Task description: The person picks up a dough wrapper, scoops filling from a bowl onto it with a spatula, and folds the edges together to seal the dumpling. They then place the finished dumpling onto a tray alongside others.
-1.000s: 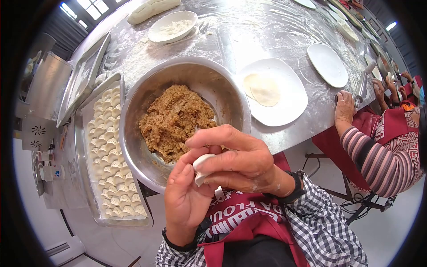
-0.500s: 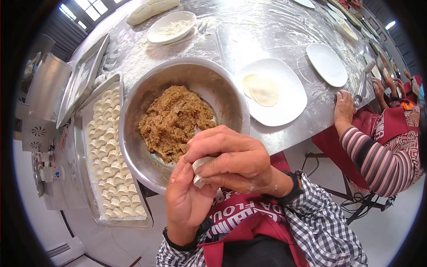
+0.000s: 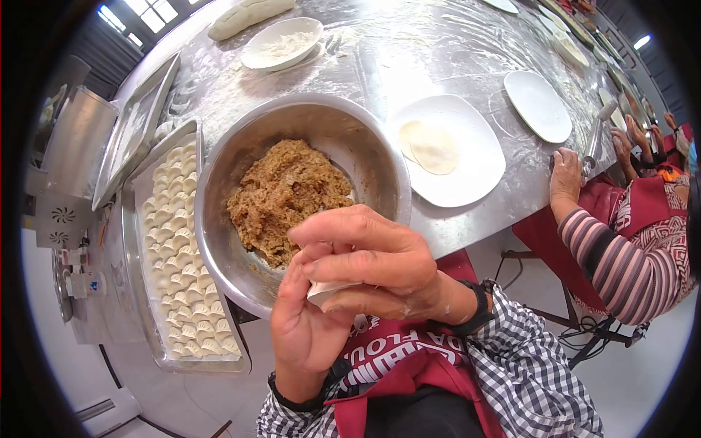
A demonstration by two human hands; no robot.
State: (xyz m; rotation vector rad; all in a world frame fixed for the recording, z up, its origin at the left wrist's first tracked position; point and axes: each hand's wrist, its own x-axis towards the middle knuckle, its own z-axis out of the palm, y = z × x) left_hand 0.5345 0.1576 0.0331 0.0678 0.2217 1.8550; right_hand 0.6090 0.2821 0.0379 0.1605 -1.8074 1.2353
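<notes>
A folded dumpling is pinched between my two hands, mostly covered by the fingers. My left hand cradles it from below and the left, fingers pointing up. Over it, my right hand presses its thumb and fingers onto the dough. Both hands are above the near rim of a large steel bowl, which holds a brown minced filling. To the right of the bowl, a white plate bears thin round wrappers that overlap.
At left lies a tray with rows of pleated dumplings. Farther back are a dish of flour and a dough log on the floury steel table. A white plate and another person's hand are at right.
My right hand has shifted slightly left and its fingers have moved over the dumpling, hiding more of it. My left hand stays almost where it was.
</notes>
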